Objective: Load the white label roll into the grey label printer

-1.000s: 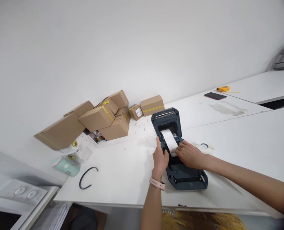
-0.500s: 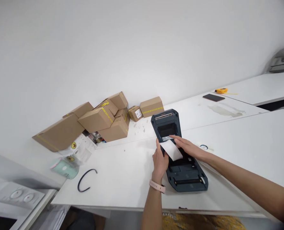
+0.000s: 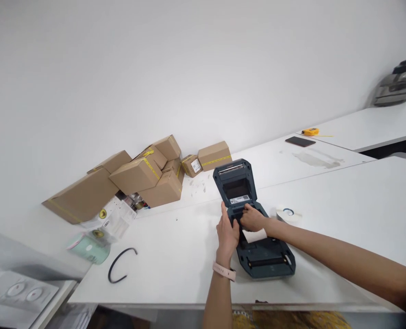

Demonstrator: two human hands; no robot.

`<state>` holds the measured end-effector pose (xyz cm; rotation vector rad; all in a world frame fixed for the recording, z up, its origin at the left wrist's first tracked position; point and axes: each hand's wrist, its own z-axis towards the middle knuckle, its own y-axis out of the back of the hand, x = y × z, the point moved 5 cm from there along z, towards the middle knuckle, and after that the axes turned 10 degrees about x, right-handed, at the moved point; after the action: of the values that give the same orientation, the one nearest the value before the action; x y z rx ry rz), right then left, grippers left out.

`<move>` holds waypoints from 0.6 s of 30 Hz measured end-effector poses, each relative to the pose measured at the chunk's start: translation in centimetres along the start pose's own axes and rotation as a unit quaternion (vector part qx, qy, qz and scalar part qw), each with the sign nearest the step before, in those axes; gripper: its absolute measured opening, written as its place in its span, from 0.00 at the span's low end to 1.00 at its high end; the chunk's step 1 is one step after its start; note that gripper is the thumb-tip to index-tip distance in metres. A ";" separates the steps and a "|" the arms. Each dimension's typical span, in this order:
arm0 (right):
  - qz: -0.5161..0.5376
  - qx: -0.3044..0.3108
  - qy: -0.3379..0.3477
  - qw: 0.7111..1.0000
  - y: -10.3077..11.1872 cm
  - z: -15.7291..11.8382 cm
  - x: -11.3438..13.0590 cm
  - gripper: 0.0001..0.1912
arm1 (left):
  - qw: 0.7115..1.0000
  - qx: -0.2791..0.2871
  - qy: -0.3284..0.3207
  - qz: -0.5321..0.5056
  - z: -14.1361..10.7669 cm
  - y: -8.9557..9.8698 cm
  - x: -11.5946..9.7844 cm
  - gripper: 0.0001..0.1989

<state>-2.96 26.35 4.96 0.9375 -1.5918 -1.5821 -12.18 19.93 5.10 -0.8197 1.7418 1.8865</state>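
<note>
A dark label printer [image 3: 269, 253] lies on the white table with its lid [image 3: 235, 178] raised at the far side. My left hand [image 3: 228, 232] grips the printer's left side, thumb over the inner edge and index finger pointing up along the hinge. Inside the bay, my right hand [image 3: 252, 218] is closed with its fingers curled down; what is between them, if anything, is hidden. A white paper strip [image 3: 255, 235] lies just below that hand, its far part covered by it. A roll of labels [image 3: 289, 214] sits to the printer's right, partly behind my forearm.
Cardboard boxes [image 3: 136, 176] are piled along the wall, with a plastic package [image 3: 117, 219] and a mint container [image 3: 89, 249] beside them. A dark headband [image 3: 113, 265] lies front left. Farther right are a phone [image 3: 300, 141], a yellow tape measure [image 3: 310, 132] and a large bottle [image 3: 394, 87].
My right hand has gone from flat over the paper to curled down in the printer bay. The strip now lies lower, toward the front. My left hand stays at the printer's side.
</note>
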 end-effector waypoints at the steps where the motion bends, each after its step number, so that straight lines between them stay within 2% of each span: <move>1: 0.019 0.006 0.011 1.000 0.7 -0.6 -0.1 0.09 | 1.000 -0.001 -0.001 -0.002 0.0 0.0 0.0 0.39; 4: 0.081 0.022 0.050 0.995 3.8 -4.3 -1.7 0.04 | 1.000 -0.005 -0.013 -0.018 -0.1 0.0 0.0 0.38; 6: 0.148 0.010 0.066 0.987 5.7 -8.0 -3.8 0.12 | 1.000 -0.007 -0.015 -0.027 -0.2 0.1 -0.1 0.38; 8: 0.345 -0.068 0.044 0.935 6.8 -12.3 -7.1 0.16 | 0.999 -0.009 -0.012 -0.033 -0.3 0.1 -0.1 0.37; 9: 0.396 -0.097 0.018 0.913 6.4 -14.4 -8.9 0.15 | 0.999 -0.010 -0.010 -0.036 -0.3 0.1 -0.1 0.37; 11: 0.436 -0.127 -0.061 0.889 4.2 -18.0 -12.2 0.16 | 0.999 -0.009 -0.007 -0.041 -0.3 0.1 -0.1 0.37; 14: 0.449 -0.144 -0.192 0.860 -1.1 -21.6 -15.8 0.19 | 0.999 -0.009 -0.001 -0.043 -0.2 0.0 -0.1 0.36; 16: 0.453 -0.159 -0.235 0.845 -4.4 -22.7 -16.8 0.21 | 0.999 -0.011 0.000 -0.039 -0.2 0.0 -0.2 0.36; 18: 0.457 -0.158 -0.251 0.839 -6.7 -22.8 -16.8 0.22 | 0.999 -0.011 0.001 -0.033 -0.2 0.0 -0.2 0.35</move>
<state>25.30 29.62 -1.16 -0.4531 -1.6402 -1.3238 -11.96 19.70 5.25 -0.8760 1.6770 1.8646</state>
